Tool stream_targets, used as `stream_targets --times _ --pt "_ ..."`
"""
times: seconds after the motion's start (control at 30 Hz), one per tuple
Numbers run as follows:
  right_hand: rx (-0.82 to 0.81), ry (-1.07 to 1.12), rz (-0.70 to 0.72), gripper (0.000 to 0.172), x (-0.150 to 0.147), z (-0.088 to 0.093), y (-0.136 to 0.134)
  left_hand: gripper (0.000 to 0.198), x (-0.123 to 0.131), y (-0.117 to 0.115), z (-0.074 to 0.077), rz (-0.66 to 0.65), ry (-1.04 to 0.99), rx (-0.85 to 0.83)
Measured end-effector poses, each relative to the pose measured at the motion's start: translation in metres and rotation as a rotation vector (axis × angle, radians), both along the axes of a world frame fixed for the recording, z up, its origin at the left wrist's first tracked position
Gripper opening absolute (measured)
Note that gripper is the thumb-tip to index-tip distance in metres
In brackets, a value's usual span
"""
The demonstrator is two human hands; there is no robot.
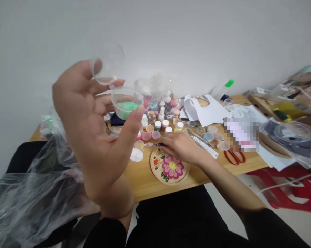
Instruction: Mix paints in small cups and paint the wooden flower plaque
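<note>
I see a light wooden table running left to right, with crumpled clear plastic sheeting spilling over its near left end. My left hand is raised close to the camera, palm toward me. Its thumb and fingers are clamped on a small clear plastic cup holding green powder, whose mouth tilts up and toward me. The fingertips above pinch a clear round plastic lid, held on edge, its flat face turned to me.

My right hand rests low on the table with fingers together, pressing down at the far edge of a round wooden disc painted with a pink flower. I cannot tell whether it grips anything.

Beyond it stand small white-capped glass bottles and shallow cups of coloured powder. Red-handled scissors lie to the right, handles nearest me, beside white paper sheets.
</note>
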State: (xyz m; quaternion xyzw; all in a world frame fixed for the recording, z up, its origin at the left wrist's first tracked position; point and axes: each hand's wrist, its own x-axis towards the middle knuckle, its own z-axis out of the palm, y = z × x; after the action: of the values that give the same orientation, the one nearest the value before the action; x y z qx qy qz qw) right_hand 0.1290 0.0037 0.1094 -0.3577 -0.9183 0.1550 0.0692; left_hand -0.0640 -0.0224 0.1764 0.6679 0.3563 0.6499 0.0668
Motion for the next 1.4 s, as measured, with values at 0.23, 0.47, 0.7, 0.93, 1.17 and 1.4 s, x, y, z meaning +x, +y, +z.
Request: stream_targets --times 0.23,0.47,0.7,0.93,1.17,1.4 --pt "-0.701 0.912 -0.052 0.023 0.027 -0.002 -0.022 0.059 0.005 -0.003 0.0 0.049 0.032 -0.015" --pt "-0.995 1.195 -0.003 0.026 0.03 -0.002 -0.024 0.056 0.006 -0.004 -0.003 0.033 -0.004 -0.122" --pt "-0.681 1.028 -0.204 0.024 0.026 0.001 -0.029 0.059 0.003 -0.004 -0.004 0.031 -0.06 -0.096" --pt "-0.239 0.637 -0.339 0.021 0.024 -0.022 -0.035 0.056 -0.005 -0.019 -0.01 0.084 -0.077 -0.193" --pt "-0.275 0.63 -0.275 0.022 0.017 -0.045 -0.051 0.053 -0.013 -0.073 -0.092 0.081 -0.27 -0.655" --pt "-0.526 0.95 -0.308 0.019 0.032 -0.028 -0.057 0.054 0.002 -0.086 -0.113 0.008 -0.26 -0.724"
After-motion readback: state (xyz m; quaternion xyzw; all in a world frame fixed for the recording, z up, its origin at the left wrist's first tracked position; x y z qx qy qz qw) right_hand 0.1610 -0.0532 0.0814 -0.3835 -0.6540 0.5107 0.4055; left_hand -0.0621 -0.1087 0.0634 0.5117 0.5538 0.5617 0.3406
